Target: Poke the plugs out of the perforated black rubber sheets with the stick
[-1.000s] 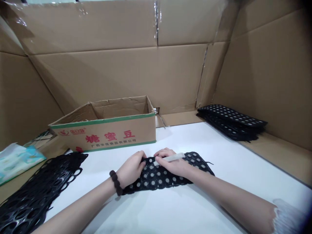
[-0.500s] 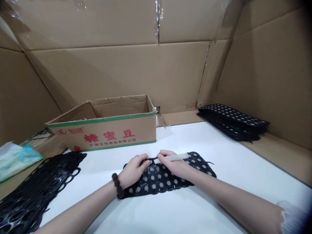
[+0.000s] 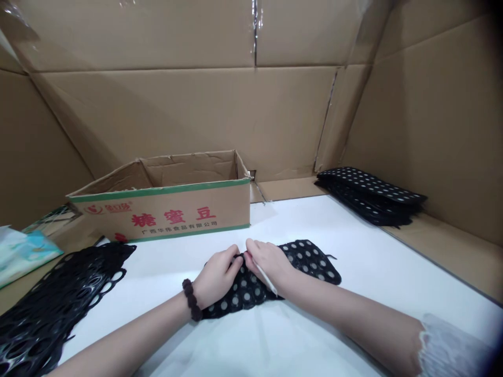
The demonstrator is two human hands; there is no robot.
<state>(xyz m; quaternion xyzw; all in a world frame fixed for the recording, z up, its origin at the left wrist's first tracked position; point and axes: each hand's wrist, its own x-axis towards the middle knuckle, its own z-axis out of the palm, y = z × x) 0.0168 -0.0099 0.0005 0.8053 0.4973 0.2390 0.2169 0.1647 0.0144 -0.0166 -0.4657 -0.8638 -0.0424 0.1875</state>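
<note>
A black sheet with rows of pale round dots (image 3: pixel 310 260) lies on the white table, under both hands. My left hand (image 3: pixel 218 276), with a dark band at the wrist, pinches the sheet's far edge. Close beside it, my right hand (image 3: pixel 269 264) is closed around a thin white tool (image 3: pixel 268 280), whose rear end points down toward me. The right fingertips meet the sheet's far edge, and they hide the tool's tip.
An open cardboard box (image 3: pixel 188 209) stands behind the hands. Black sheets with open rings (image 3: pixel 66 298) lie at left, beside a teal-and-white packet (image 3: pixel 29 254). Dotted black sheets (image 3: pixel 369 191) are stacked at the back right. Cardboard walls (image 3: pixel 188 115) surround the white table (image 3: pixel 220 351).
The white tool has swung from pointing right to pointing down toward me. My right hand has turned and shifted slightly left, nearer my left hand. The view has shifted a little.
</note>
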